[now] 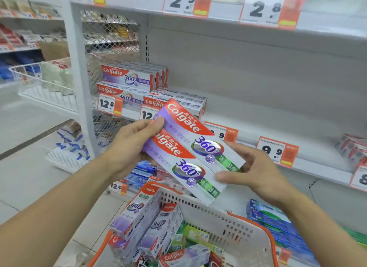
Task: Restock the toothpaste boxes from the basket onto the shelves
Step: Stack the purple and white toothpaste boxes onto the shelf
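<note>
Nearest to me I see the basket [228, 223], pale with an orange rim, low in the view and loaded with toothpaste boxes [139, 217], some standing on end, some lying flat. Above it my left hand [129, 145] grips the red end of two Colgate 360 boxes [190, 153], thumb on top and fingers curled underneath, the pair held side by side and slanting down to the right. My right hand [256, 167] meets their green ends with the thumb against the lower box and the fingers loosely spread beside the upper one; I cannot tell whether it really pinches them. Beyond the hands runs the middle shelf [258, 115], with stacked boxes [135, 82] at its left end and bare board to the right, price tags [278, 151] clipped along the edge. Farther up, the top shelf rail [218, 10] carries more tags.
</note>
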A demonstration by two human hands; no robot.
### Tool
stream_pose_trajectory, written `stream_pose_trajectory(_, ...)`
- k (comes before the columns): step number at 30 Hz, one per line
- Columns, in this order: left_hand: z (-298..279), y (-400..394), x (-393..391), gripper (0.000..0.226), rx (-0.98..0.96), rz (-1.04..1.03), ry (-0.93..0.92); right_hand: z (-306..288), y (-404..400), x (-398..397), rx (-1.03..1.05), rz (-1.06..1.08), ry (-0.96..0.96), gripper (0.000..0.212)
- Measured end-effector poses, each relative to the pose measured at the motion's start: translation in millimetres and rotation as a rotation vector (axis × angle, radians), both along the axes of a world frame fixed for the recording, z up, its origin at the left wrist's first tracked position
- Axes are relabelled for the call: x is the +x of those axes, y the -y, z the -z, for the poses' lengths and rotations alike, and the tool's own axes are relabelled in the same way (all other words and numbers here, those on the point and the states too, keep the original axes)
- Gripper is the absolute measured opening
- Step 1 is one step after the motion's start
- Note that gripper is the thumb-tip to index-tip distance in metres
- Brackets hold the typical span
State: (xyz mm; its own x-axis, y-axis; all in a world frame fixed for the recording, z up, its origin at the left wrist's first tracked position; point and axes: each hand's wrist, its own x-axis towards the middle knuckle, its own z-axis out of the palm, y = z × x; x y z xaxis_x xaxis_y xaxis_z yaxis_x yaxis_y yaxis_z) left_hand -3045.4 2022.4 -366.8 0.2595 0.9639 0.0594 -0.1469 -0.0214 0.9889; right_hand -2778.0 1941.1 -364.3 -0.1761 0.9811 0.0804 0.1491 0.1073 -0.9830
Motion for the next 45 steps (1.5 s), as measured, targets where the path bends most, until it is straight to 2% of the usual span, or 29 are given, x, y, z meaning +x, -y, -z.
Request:
stream_pose_trajectory(4, -8, -12, 4, 0.041, -0.017, -0.181, 0.163, -36, -40, 9, 0.114, 0.218, -0.050, 0.071)
stream_pose_trajectory(7, -5, -22, 2, 0.050, -0.052, -0.256, 0.203, -54, -84, 11, 0.216, 0.340, 0.017, 0.063)
stream_pose_trajectory(11, 1, -34, 2, 0.045, -0.068, -0.324, 0.204, -70, -164, 19, 0.317, 0.440, 0.098, 0.061)
stream_pose_trajectory(15, 2, -42, -2, 0.038, -0.100, -0.361, 0.243, -80, -236, 26, 0.284, 0.517, 0.229, 0.056)
stream_pose_trajectory(21, 0, -41, -12, 0.036, -0.111, -0.407, 0.283, -75, -282, 29, 0.149, 0.365, 0.332, 0.050)
stream_pose_trajectory(27, 7, -43, -8, 0.046, -0.115, -0.397, 0.252, -49, -291, 29, -0.017, 0.293, 0.322, 0.039)
stream_pose_trajectory(31, 11, -44, -4, 0.060, -0.115, -0.381, 0.241, -37, -296, 27, -0.059, 0.272, 0.465, 0.014)
stream_pose_trajectory(33, 12, -45, -3, 0.062, -0.113, -0.375, 0.229, -32, -297, 24, -0.066, 0.270, 0.475, 0.006)
stream_pose_trajectory(35, 13, -45, -4, 0.059, -0.115, -0.366, 0.226, -29, -298, 21, -0.039, 0.288, 0.483, 0.010)
stream_pose_trajectory(38, 13, -45, -2, 0.054, -0.114, -0.363, 0.231, -26, -296, 17, -0.010, 0.308, 0.520, 0.027)
stream_pose_trajectory(45, 13, -43, 6, 0.050, -0.094, -0.355, 0.229, -21, -290, 15, -0.034, 0.266, 0.445, 0.029)
